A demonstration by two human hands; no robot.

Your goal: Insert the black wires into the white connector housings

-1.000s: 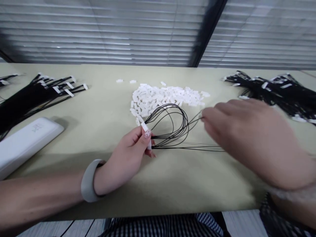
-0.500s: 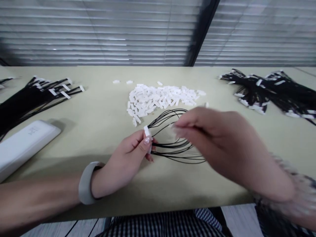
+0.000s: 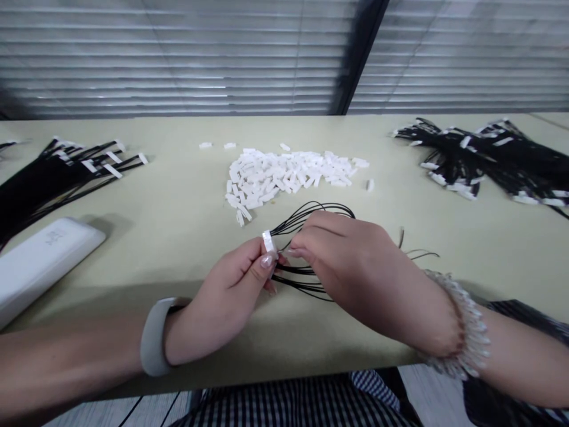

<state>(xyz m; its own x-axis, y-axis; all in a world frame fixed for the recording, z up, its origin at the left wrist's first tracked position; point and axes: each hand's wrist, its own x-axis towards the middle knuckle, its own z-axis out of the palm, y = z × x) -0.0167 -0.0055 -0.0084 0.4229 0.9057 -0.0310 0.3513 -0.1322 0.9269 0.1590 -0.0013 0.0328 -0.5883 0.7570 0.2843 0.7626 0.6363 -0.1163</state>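
Between thumb and fingers, my left hand (image 3: 231,296) grips a white connector (image 3: 268,242) near the middle of the view. Several thin black wires (image 3: 306,213) run from the connector to the right, in loops above and below my right hand (image 3: 355,267). The fingers of my right hand are pinched on a black wire close beside the connector; the fingertips partly hide it. Loose wire ends (image 3: 422,254) show beyond the back of my right hand. A pile of small white connectors (image 3: 284,172) lies on the table behind both hands.
Black cable bundles with white ends lie at the left (image 3: 57,175) and at the right (image 3: 489,157). A white oblong case (image 3: 48,261) rests at the left. The table (image 3: 178,196) ends at its front edge, by a checked cloth (image 3: 293,403). Blinds stand behind.
My right hand has moved left and slightly down, bringing its pinched fingers close to the connector. My left hand has stayed nearly in place on the connector.
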